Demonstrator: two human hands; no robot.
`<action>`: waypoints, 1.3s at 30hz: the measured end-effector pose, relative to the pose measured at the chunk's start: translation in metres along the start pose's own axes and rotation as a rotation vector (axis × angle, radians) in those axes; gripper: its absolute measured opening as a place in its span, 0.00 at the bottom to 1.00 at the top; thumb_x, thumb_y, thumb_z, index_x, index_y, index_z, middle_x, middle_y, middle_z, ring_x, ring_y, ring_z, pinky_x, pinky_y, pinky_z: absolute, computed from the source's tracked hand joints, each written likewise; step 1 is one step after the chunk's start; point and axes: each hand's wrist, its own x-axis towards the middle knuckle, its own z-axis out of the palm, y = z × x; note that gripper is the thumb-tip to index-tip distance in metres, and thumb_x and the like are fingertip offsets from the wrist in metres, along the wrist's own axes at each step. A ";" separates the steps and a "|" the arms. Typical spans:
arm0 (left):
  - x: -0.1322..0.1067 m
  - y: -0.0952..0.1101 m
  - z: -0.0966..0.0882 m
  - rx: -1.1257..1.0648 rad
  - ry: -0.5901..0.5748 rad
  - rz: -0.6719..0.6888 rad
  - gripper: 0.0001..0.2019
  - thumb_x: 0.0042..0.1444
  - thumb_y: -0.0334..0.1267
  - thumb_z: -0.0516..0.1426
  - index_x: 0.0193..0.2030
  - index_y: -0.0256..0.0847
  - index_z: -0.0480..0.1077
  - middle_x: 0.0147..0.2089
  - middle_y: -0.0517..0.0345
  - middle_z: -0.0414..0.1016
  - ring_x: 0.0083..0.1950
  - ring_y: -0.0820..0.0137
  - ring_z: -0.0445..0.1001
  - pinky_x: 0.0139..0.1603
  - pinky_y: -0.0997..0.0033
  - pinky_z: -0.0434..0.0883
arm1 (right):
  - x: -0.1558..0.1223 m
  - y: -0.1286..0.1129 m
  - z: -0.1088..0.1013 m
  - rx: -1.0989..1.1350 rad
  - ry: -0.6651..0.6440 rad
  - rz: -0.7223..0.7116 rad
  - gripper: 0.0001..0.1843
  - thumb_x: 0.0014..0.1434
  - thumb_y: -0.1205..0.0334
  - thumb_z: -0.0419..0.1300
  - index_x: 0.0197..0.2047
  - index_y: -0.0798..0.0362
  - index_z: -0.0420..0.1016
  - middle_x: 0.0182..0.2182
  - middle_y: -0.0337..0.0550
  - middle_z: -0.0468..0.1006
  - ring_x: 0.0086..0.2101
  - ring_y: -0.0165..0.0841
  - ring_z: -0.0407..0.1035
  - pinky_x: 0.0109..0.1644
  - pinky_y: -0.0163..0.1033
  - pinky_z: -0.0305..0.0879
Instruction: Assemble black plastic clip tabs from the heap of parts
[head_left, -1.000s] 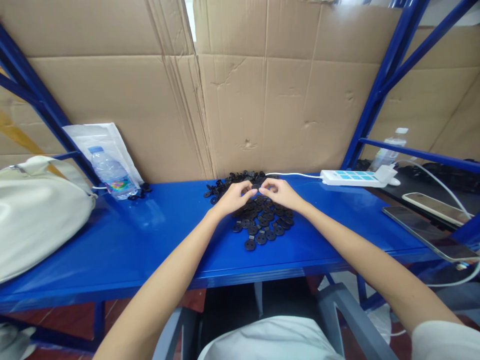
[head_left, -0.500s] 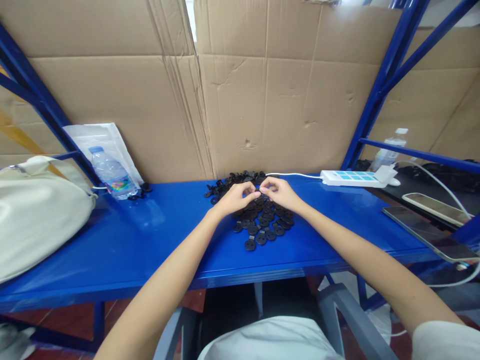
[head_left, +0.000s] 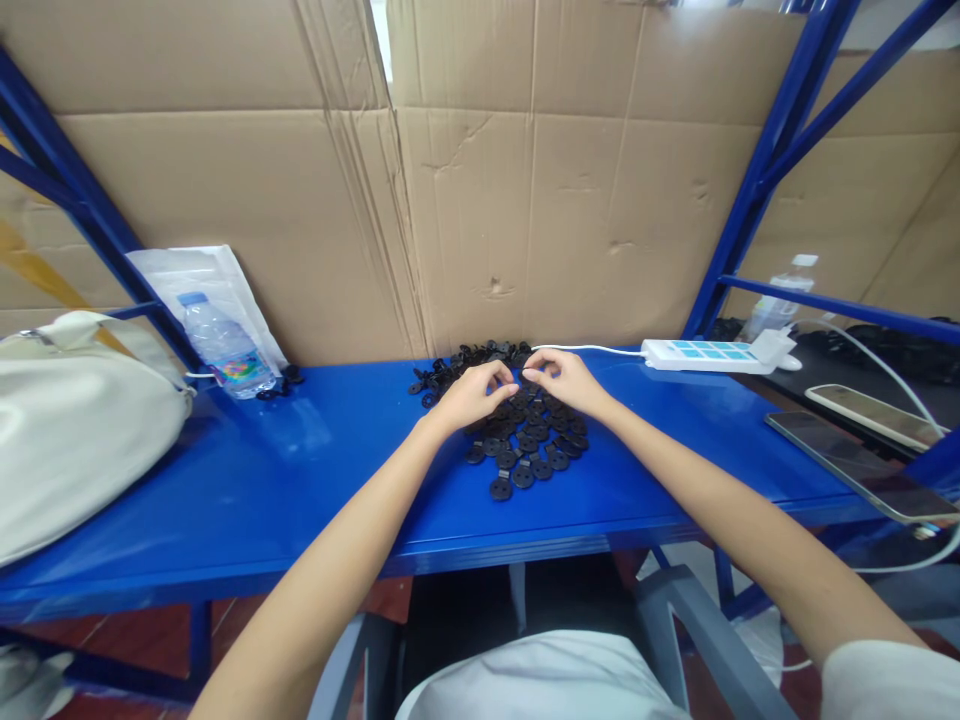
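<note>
L hand (head_left: 472,396), R hand (head_left: 566,382) curled, fingertips just apart over black plastic tabbed discs (head_left: 521,478), mid-frame; pinch on any piece: can't tell. Small pcs, so fingertips best, one at a time. Blue steel shelf (head_left: 337,490) beneath. Water bottle (head_left: 221,347) left, white power strip (head_left: 712,356) right, cardboard sheet (head_left: 525,200) behind.

A single camera on the person's head looks forward and down from close above the table (head_left: 225,500), with the left hand (head_left: 472,395) and right hand (head_left: 566,382) at 12 o'clock and a cardboard sheet (head_left: 525,200) filling the view beyond.
</note>
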 end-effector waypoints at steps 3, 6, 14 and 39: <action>-0.001 -0.001 0.000 0.052 0.019 -0.014 0.10 0.59 0.43 0.53 0.42 0.40 0.69 0.39 0.56 0.76 0.37 0.69 0.73 0.38 0.71 0.68 | 0.003 0.020 -0.011 -0.142 0.033 0.083 0.08 0.56 0.59 0.60 0.35 0.54 0.76 0.30 0.42 0.79 0.25 0.30 0.67 0.34 0.37 0.65; -0.001 -0.003 -0.001 0.084 0.020 -0.011 0.08 0.59 0.40 0.53 0.41 0.40 0.69 0.39 0.56 0.76 0.37 0.69 0.73 0.40 0.69 0.69 | 0.003 0.042 -0.021 -0.297 0.057 0.163 0.07 0.56 0.64 0.60 0.38 0.54 0.76 0.30 0.43 0.79 0.30 0.33 0.71 0.39 0.38 0.65; -0.001 -0.002 -0.001 0.108 0.018 -0.008 0.07 0.59 0.38 0.53 0.40 0.39 0.69 0.38 0.55 0.76 0.37 0.69 0.73 0.40 0.68 0.69 | 0.000 0.069 -0.029 -0.357 -0.206 0.272 0.04 0.55 0.63 0.62 0.33 0.53 0.79 0.32 0.44 0.81 0.32 0.34 0.73 0.42 0.39 0.67; -0.002 -0.006 -0.006 0.190 -0.049 0.031 0.07 0.60 0.37 0.53 0.38 0.40 0.72 0.38 0.55 0.77 0.39 0.68 0.74 0.42 0.69 0.68 | 0.045 0.059 -0.029 -0.529 -0.142 0.050 0.04 0.58 0.70 0.59 0.35 0.55 0.76 0.32 0.45 0.78 0.34 0.35 0.71 0.42 0.38 0.66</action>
